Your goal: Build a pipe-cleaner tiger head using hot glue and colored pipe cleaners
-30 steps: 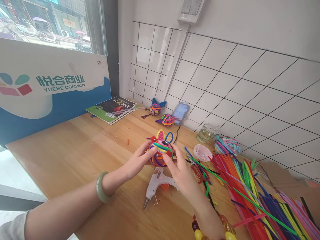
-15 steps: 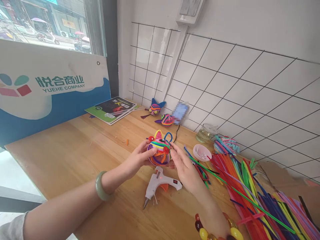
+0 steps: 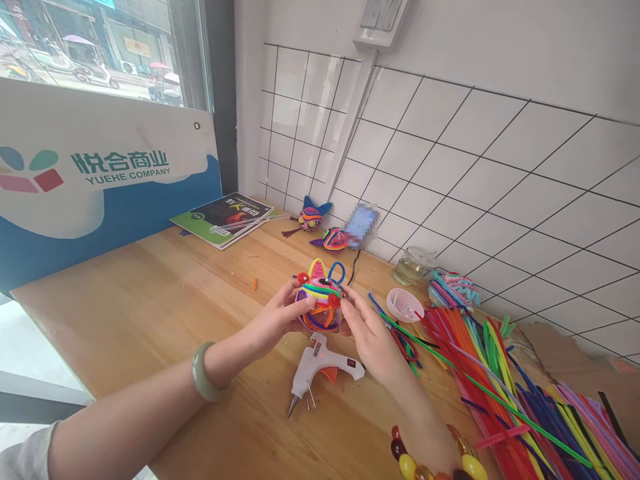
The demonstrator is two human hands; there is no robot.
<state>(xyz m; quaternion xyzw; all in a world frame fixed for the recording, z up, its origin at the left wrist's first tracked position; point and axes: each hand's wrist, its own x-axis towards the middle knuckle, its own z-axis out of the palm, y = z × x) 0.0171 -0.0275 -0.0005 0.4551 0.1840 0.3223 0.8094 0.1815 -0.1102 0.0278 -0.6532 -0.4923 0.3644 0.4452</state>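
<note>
A round pipe-cleaner figure (image 3: 321,293) is held up between my two hands over the table. Stripes of several colours wrap it, with red round pieces at its sides and yellow and blue loops on top. My left hand (image 3: 287,308) grips its left side, thumb across the front. My right hand (image 3: 361,325) closes on the right side, fingertips near a red piece. Some of the fingers are hidden behind the figure. Just below it lies a white glue gun (image 3: 323,367) with an orange trigger and a small red light, nozzle toward me.
Pipe cleaners (image 3: 480,373) in bundles cover the right side. Near them are a pink bowl (image 3: 404,305) of small clear pieces and a glass jar (image 3: 413,265). Two striped figures (image 3: 310,217), a blurred phone (image 3: 361,225) and booklets (image 3: 220,220) lie along the back wall.
Almost nothing differs. Both hands keep hold of the figure, which has tilted very slightly.
</note>
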